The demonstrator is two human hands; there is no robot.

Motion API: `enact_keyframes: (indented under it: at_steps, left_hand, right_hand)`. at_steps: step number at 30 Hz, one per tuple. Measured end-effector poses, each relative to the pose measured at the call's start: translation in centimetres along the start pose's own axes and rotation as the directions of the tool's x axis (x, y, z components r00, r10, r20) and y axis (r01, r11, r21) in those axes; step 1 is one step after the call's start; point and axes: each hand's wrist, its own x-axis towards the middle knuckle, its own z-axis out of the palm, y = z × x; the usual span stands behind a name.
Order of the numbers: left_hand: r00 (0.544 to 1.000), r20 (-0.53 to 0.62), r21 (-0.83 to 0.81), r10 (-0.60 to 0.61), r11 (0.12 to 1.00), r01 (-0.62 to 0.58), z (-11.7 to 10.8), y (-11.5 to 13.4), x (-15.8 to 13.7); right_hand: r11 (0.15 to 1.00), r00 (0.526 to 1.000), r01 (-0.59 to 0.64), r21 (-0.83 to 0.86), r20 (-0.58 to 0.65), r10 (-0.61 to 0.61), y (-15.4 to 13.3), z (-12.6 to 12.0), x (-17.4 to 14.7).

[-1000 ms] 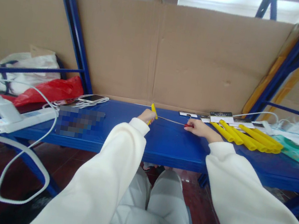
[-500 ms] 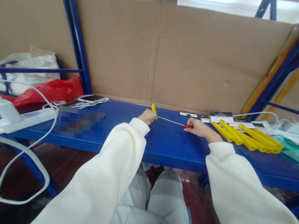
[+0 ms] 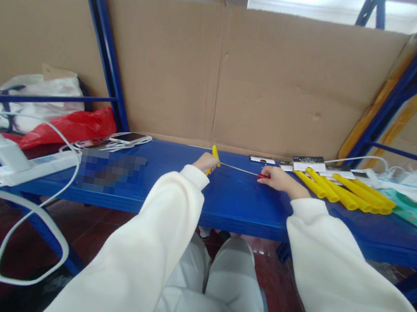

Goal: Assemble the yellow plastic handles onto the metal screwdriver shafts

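My left hand (image 3: 206, 162) is closed around a yellow tool-like piece (image 3: 215, 152), whose upper end sticks out above the fingers; its lower part is mostly hidden by the hand. My right hand (image 3: 275, 179) grips the red handle of a screwdriver (image 3: 244, 170). The thin metal shaft points left, and its tip meets the yellow piece beside my left fingers. Both hands are just above the blue shelf top (image 3: 233, 197). Right of my right hand lie several yellow tubes (image 3: 342, 191) in a row.
Black-and-white cards (image 3: 308, 162) lie behind the tubes, with a green packet (image 3: 411, 209) at far right. On the left are a phone (image 3: 130, 137), white cables, a power strip (image 3: 36, 167) and a red bag (image 3: 71, 128). A cardboard sheet (image 3: 221, 78) stands along the back.
Hardly anything differs. Both hands keep their grips, and the screwdriver stays against the yellow piece with only a very slight shift to the right.
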Motion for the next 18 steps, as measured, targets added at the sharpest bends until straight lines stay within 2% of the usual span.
enact_keyframes:
  at_steps: [8, 12, 18]
  left_hand:
    - [1.000, 0.006, 0.003, 0.006, 1.000, -0.006, 0.0, -0.1, 0.4]
    - [1.000, -0.003, 0.006, 0.023, 1.000, -0.023, 0.0, -0.2, 0.4]
    - [0.997, 0.003, 0.058, 0.074, 0.996, -0.074, 0.0, -0.4, 0.2]
  right_hand:
    - [0.984, 0.993, -0.111, -0.142, -0.062, 0.103, 2.4, 0.2, 0.3]
    - [0.989, 0.992, -0.122, -0.080, -0.055, 0.118, 2.3, 0.4, 0.4]
    - [0.998, 0.996, -0.061, -0.021, -0.064, 0.060, 2.1, 0.4, 0.5]
